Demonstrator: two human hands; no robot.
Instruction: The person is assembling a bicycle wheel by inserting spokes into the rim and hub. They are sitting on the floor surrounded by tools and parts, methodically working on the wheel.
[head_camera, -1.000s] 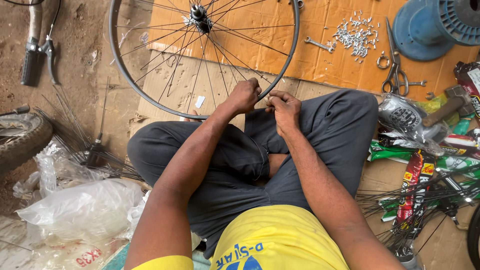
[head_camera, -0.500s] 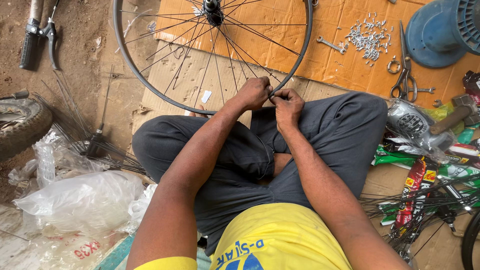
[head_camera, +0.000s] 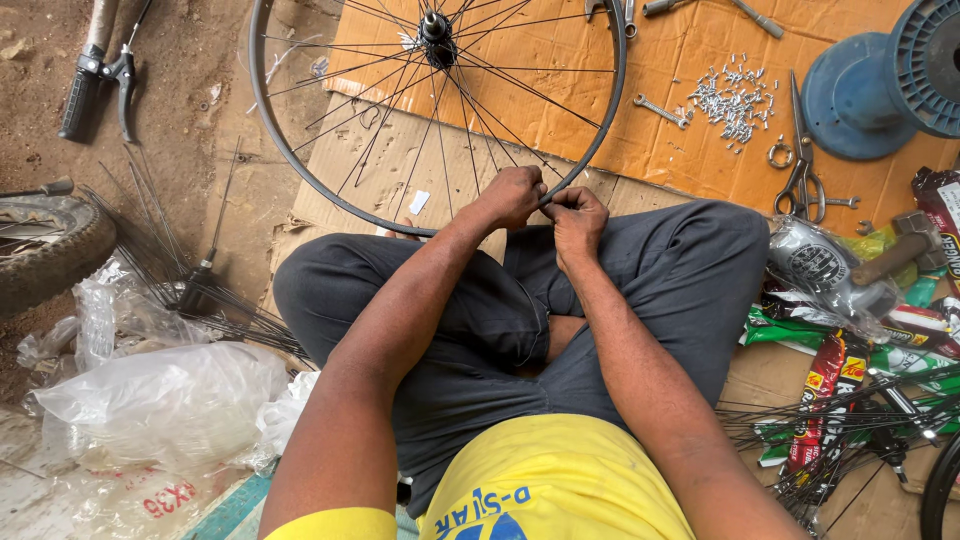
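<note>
Head view shows a bicycle wheel (head_camera: 300, 180) lying on cardboard (head_camera: 520, 60), its near rim resting against the seated person's crossed legs. Both hands meet at that near edge: the left hand (head_camera: 512, 196) is closed around the rim, and the right hand (head_camera: 575, 215) is pinched shut on something small at the rim, too small to make out. By the look of it, the step in hand is fitting or tightening a spoke end at the rim; the next move would call for a steady hold with the left while the right fingers turn. Beyond the wheel, a scatter of small metal nipples (head_camera: 730, 100), a spanner (head_camera: 660, 110) and scissors (head_camera: 800, 160) lie on the cardboard. Loose spokes (head_camera: 180, 290) lie to the left, near crumpled plastic bags (head_camera: 160, 400).
</note>
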